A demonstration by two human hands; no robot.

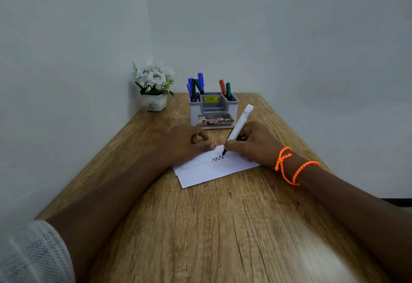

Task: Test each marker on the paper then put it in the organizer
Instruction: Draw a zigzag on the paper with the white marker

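1. A wooden table (200, 227) stands in the corner of a room with pale walls.
2. A white sheet of paper (214, 171) lies flat on the table, near the middle.
3. The right hand (254, 144) holds a white marker (239, 124). Its fingers and thumb curl round the low end of the marker and pinch it.
4. The marker leans back, away from the person. Its dark tip touches the paper.
5. A small dark zigzag (218, 158) sits on the paper right at the tip.
6. Fainter zigzag lines (192, 166) run across the left part of the paper.
7. The left hand (185, 144) rests on the left end of the paper. The thumb lies flat on the sheet. The other fingers are loosely bent and hold nothing.
8. A grey and white organizer (213, 113) stands behind the paper, near the far edge of the table.
9. Blue, black and green markers (196, 86) stand in its left pocket.
10. A red marker (222, 87) and a green marker (228, 89) stand in its right pocket.
11. A yellow price sticker (211, 99) is in the middle of the organizer.
12. A white pot of white flowers (155, 86) stands in the far left corner of the table.
13. An orange bead bracelet (292, 169) goes round the right wrist.
14. A white sleeve (33, 253) covers the upper left arm.
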